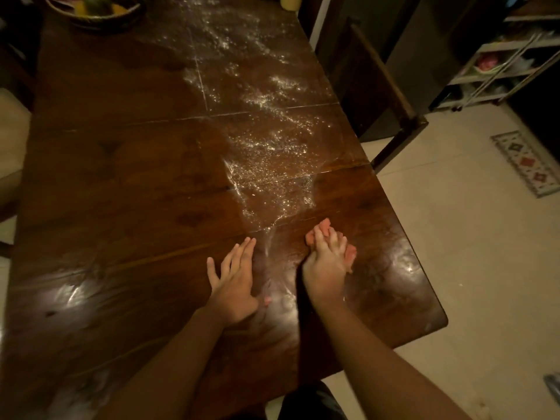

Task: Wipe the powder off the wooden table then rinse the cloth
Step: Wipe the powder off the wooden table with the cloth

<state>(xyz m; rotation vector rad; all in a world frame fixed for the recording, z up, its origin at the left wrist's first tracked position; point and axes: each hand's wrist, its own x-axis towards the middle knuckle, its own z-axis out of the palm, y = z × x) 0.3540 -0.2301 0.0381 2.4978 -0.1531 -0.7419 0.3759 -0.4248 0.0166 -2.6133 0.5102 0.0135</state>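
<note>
- one fruit bowl [94, 10] at the far left corner, cut off by the top edge, so I can't really tell what's in it
- one dark wooden table [121, 177] filling most of the view; the left half looks wiped and shiny, with glare patches near the front edge
- left hand [233, 280] lies flat, palm down on the bare wood: three fingers straight and close together, the outer one splayed off to the left. It holds nothing and isn't touching the cloth
- the powder [266, 140] runs in one long white band from the far end down the right half of the table, thinning to a streak that ends between the two hands
- right hand [325, 265] presses down on one pink cloth [351, 253], fingers straight-ish and a little spread on top of it. The cloth is bunched under the fingers and palm, so only bits poke out past the fingertips and on the right side
- the cloth sits just right of the powder streak's tail, near the table's right edge
- one wooden chair [388, 95] beside the table on the right
- one wire shelf cart [500, 65] farther right, contents too blurry to make out
- one patterned rug [527, 162] on the tile floor
</note>
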